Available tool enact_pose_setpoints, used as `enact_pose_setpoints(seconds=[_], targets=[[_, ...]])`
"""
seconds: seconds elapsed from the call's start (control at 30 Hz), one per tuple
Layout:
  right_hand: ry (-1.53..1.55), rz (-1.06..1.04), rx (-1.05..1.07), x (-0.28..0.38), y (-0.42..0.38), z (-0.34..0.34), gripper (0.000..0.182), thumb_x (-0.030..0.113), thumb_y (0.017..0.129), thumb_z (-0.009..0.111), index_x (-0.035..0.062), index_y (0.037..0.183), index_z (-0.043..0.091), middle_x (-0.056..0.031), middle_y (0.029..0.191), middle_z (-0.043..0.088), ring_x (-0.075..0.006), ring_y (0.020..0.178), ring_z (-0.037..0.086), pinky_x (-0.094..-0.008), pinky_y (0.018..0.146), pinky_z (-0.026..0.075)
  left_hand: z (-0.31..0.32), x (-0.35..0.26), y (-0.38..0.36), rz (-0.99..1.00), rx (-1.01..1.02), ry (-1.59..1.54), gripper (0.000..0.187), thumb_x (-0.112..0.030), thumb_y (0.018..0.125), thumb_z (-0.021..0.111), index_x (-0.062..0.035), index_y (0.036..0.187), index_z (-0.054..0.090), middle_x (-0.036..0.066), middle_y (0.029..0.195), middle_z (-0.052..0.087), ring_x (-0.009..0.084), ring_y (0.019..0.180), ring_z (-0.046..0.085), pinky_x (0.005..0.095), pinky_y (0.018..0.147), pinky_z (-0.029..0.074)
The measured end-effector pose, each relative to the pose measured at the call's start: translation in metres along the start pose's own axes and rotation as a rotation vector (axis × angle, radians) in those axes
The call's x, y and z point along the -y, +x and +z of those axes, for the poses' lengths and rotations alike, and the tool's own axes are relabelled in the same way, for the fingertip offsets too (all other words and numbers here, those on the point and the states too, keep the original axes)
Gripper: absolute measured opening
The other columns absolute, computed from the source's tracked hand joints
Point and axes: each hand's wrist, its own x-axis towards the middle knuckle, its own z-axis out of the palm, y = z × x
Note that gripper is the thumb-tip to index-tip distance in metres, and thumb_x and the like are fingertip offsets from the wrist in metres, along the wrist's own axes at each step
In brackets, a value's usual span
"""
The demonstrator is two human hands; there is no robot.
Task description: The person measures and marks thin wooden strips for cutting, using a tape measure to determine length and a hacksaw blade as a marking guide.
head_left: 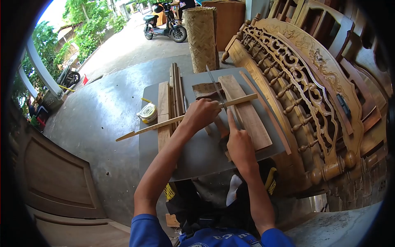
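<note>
Gray tabletop. Wood strip across it, near-L to far-R; L hand clamped on, R of mid. Metal blade runs fwd, crossing strip just R of L hand. R hand appx. closed round near end, index fwd; handle hidden, edge unclear.

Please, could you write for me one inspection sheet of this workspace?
Surface: grey table, largely covered on its far half.
Job's things: long wood strip, crossed by a thin metal blade.
Clutter: tape measure at the left edge; left plank and right plank lying flat.
Grippers: left hand has its fingers closed on the strip; right hand grips the blade, index finger extended.
Cables: nothing seen.
Surroundings: carved wooden panel at right, woven roll beyond the table, motorbike farther away.
</note>
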Motion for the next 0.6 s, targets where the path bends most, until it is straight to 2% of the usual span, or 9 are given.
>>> enact_pose_setpoints(seconds=[0.13, 0.27, 0.3, 0.4, 0.43, 0.5, 0.6], targets=[[0.095, -0.092, -0.211, -0.003, -0.034, -0.006, 0.071, -0.006, 0.075, 0.048, 0.01, 0.139, 0.02, -0.0184, 0.07, 0.058, -0.0334, 0.064, 0.062, -0.0415, 0.057, 0.051, 0.001, 0.006, 0.003, -0.166, 0.009, -0.028, 0.017, -0.017, 0.075, 0.061, 0.0, 0.071, 0.058, 0.018, 0.063, 0.057, 0.0347, 0.061, 0.057, 0.0415, 0.058, 0.045], [0.073, -0.009, -0.088, -0.021, -0.08, -0.016, 0.074, -0.007, 0.074, 0.048, 0.0119, 0.139, 0.019, -0.0171, 0.07, 0.056, -0.033, 0.06, 0.061, -0.041, 0.053, 0.051, -0.008, 0.0, 0.005, -0.176, 0.071, -0.139, 0.018, -0.015, 0.078, 0.056, 0.0028, 0.076, 0.06, 0.019, 0.064, 0.057, 0.0363, 0.061, 0.056, 0.0401, 0.057, 0.044], [0.084, -0.051, -0.123, -0.029, -0.088, -0.012, 0.074, -0.008, 0.073, 0.047, 0.0124, 0.139, 0.019, -0.0169, 0.07, 0.056, -0.0326, 0.059, 0.06, -0.0408, 0.053, 0.051, -0.008, 0.003, 0.005, -0.155, 0.059, -0.167, 0.02, -0.015, 0.08, 0.054, 0.0046, 0.08, 0.06, 0.02, 0.065, 0.057, 0.0347, 0.059, 0.057, 0.0382, 0.058, 0.043], [0.08, 0.002, -0.022, -0.034, -0.104, -0.013, 0.075, -0.008, 0.073, 0.047, 0.0127, 0.139, 0.019, -0.0167, 0.07, 0.056, -0.0326, 0.059, 0.06, -0.0408, 0.053, 0.052, -0.012, 0.005, 0.006, -0.137, 0.119, -0.282, 0.021, -0.015, 0.081, 0.054, 0.0046, 0.084, 0.06, 0.02, 0.065, 0.057, 0.0291, 0.056, 0.056, 0.0362, 0.059, 0.044], [0.09, 0.017, -0.002, -0.033, -0.106, -0.015, 0.071, -0.008, 0.074, 0.047, 0.0113, 0.138, 0.022, -0.0179, 0.071, 0.056, -0.0336, 0.061, 0.06, -0.0419, 0.054, 0.05, -0.017, 0.004, 0.007, -0.144, 0.18, -0.293, 0.022, -0.016, 0.083, 0.054, 0.0044, 0.087, 0.06, 0.018, 0.064, 0.057, 0.0222, 0.056, 0.055, 0.0342, 0.059, 0.044], [0.111, 0.051, 0.035, -0.028, -0.108, -0.017, 0.064, -0.008, 0.076, 0.048, 0.0085, 0.135, 0.028, -0.0202, 0.073, 0.057, -0.0357, 0.066, 0.06, -0.0441, 0.056, 0.047, -0.017, 0.006, 0.007, -0.145, 0.226, -0.293, 0.023, -0.017, 0.084, 0.054, 0.0041, 0.089, 0.06, 0.015, 0.065, 0.057, 0.0193, 0.056, 0.054, 0.0334, 0.059, 0.044], [0.138, 0.037, 0.004, -0.032, -0.111, -0.013, 0.064, -0.007, 0.076, 0.048, 0.0094, 0.135, 0.029, -0.0186, 0.069, 0.055, -0.0346, 0.063, 0.059, -0.0439, 0.056, 0.047, -0.019, 0.007, 0.008, -0.134, 0.263, -0.32, 0.024, -0.019, 0.085, 0.054, 0.0033, 0.093, 0.061, 0.011, 0.066, 0.058, 0.0148, 0.057, 0.053, 0.0319, 0.058, 0.044]])
